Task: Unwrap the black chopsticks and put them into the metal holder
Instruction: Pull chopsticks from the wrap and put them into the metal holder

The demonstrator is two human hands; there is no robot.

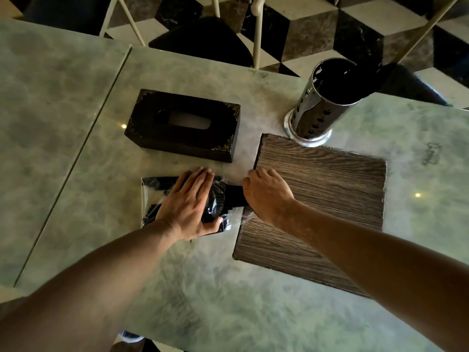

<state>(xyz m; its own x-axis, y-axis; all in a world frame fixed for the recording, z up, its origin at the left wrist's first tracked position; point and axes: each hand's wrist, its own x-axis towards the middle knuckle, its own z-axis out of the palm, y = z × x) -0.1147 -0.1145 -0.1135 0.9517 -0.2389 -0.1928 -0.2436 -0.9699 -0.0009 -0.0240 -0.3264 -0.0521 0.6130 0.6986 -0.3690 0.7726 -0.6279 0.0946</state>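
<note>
A bundle of black chopsticks (233, 196) lies on the table in a clear plastic wrapper (149, 196), with its right end sticking out of the plastic. My left hand (190, 204) lies flat on top of the wrapped part, fingers straight and thumb against the near edge. My right hand (266, 193) grips the bare right end of the chopsticks, fingers curled over it. The perforated metal holder (317, 113) stands upright at the back right, apart from both hands, its inside dark.
A dark tissue box (182, 125) sits just behind the wrapper. A wood-grain board (330, 189) lies under my right wrist, touching the holder's base. The marbled table (76, 123) ends at the back, where chair legs and a checkered floor show.
</note>
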